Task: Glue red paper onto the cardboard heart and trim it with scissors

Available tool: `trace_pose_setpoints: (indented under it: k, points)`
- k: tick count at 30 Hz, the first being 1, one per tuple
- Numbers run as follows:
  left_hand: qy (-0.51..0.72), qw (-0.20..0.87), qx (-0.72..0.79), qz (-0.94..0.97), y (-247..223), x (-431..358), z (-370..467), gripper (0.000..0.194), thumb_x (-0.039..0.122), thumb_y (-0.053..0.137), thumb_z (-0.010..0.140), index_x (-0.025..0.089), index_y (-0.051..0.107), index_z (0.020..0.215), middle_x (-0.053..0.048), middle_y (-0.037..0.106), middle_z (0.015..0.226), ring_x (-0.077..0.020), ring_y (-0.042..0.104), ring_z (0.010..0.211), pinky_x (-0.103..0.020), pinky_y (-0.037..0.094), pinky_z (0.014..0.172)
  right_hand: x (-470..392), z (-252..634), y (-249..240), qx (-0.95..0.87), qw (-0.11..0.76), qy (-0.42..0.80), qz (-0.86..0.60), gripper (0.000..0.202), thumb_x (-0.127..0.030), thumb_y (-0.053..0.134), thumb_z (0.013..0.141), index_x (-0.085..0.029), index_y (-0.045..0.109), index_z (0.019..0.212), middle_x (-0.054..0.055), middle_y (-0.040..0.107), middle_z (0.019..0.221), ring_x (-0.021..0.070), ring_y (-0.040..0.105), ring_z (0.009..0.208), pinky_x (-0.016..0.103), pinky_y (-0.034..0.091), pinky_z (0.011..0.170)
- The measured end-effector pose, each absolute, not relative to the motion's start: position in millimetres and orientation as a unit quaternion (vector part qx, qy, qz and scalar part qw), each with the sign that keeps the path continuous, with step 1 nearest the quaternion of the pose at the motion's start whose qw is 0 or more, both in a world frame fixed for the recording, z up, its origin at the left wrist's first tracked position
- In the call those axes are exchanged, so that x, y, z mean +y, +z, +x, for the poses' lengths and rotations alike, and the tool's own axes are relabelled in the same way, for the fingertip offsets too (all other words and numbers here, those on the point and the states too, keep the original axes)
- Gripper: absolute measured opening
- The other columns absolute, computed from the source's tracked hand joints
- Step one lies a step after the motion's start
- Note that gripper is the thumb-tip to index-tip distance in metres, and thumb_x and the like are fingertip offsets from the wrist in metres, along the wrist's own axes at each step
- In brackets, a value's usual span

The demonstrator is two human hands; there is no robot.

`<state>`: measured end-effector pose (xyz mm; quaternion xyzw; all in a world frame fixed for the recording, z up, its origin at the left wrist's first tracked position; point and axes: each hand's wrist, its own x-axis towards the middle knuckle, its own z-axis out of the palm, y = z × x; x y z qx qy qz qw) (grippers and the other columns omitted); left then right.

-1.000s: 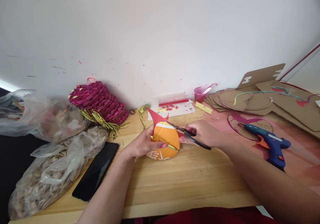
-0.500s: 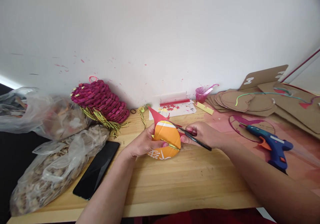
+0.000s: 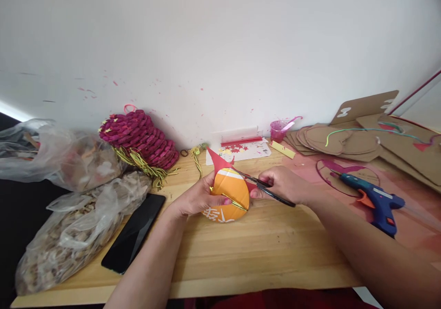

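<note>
From the head view I see my left hand (image 3: 200, 199) clamped on an orange card (image 3: 232, 185), thumb on top, with a yellow cord (image 3: 239, 205) running across the card beside the thumb. A piece of red paper (image 3: 217, 161) shows beyond the card's upper edge. I have the card above the middle of the wooden surface (image 3: 268, 258), between my two hands. My right hand (image 3: 282, 185) is closed around the handles of black scissors (image 3: 274, 194), whose blades reach to the red paper along the card's upper right; I can't tell how far apart the blades are. Beyond them I see a white sheet (image 3: 264, 152) bearing small red stars (image 3: 237, 148), with a pink cup (image 3: 276, 130) near it. To my right a blue glue gun (image 3: 381, 203) lies partly over a pink-edged cardboard heart (image 3: 368, 176). To my left a black phone (image 3: 134, 233) lies beside a plastic bag (image 3: 82, 231), and behind them a magenta braided piece (image 3: 144, 137) leans near the wall (image 3: 220, 47)
</note>
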<state>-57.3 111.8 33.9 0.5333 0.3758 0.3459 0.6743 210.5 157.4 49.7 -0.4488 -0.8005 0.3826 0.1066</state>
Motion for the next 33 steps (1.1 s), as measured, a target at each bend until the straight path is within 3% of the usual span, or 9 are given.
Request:
trace_pose_setpoints:
  k: [12,20,24,29,33]
  points:
    - [0.358,0.656,0.409,0.523,41.6,113.2,-59.3,0.066,0.021,0.091,0.063,0.018,0.062,0.123,-0.010,0.072,0.113,-0.0234,0.070,0.097,-0.033,0.056,0.085,157.9,210.8,50.7,-0.800,0.129,0.350,-0.470,0.057,-0.072,0.070,0.068,-0.019,0.051,0.057,-0.005,0.032,0.057,0.0102,0.030,0.055,0.026,0.017,0.049]
    - [0.575,0.648,0.394,0.306,35.1,124.7,-57.0,0.054,0.051,0.086,0.066,0.020,0.071,0.107,-0.009,0.075,0.112,-0.0271,0.071,0.103,-0.033,0.061,0.081,158.5,204.9,44.1,-0.688,0.263,0.432,-0.521,0.061,-0.076,0.067,0.070,-0.021,0.044,0.056,-0.005,0.036,0.048,0.0097,0.034,0.044,0.027,0.016,0.046]
    - [0.598,0.659,0.380,0.251,29.1,120.8,-32.4,0.051,0.038,0.085,0.073,0.023,0.067,0.118,-0.007,0.071,0.126,-0.0231,0.073,0.102,-0.029,0.063,0.074,155.4,199.0,42.8,-0.665,0.297,0.435,-0.529,0.060,-0.073,0.069,0.070,-0.022,0.043,0.056,-0.005,0.036,0.045,0.0102,0.036,0.042,0.026,0.018,0.044]
    - [0.600,0.630,0.434,0.234,26.4,112.7,-12.0,0.060,0.024,0.086,0.071,0.021,0.062,0.126,-0.010,0.071,0.126,-0.0209,0.075,0.087,-0.022,0.060,0.056,151.4,193.3,35.2,-0.665,0.282,0.456,-0.521,0.057,-0.074,0.067,0.072,-0.022,0.046,0.060,-0.005,0.041,0.047,0.0106,0.039,0.042,0.026,0.021,0.042]
    - [0.599,0.614,0.442,0.263,28.1,111.8,-12.6,0.064,0.022,0.088,0.069,0.020,0.062,0.127,-0.010,0.073,0.121,-0.0225,0.075,0.092,-0.023,0.062,0.062,150.8,192.5,26.6,-0.642,0.287,0.498,-0.506,0.059,-0.075,0.066,0.072,-0.023,0.040,0.060,-0.006,0.041,0.047,0.0104,0.040,0.040,0.025,0.025,0.040]
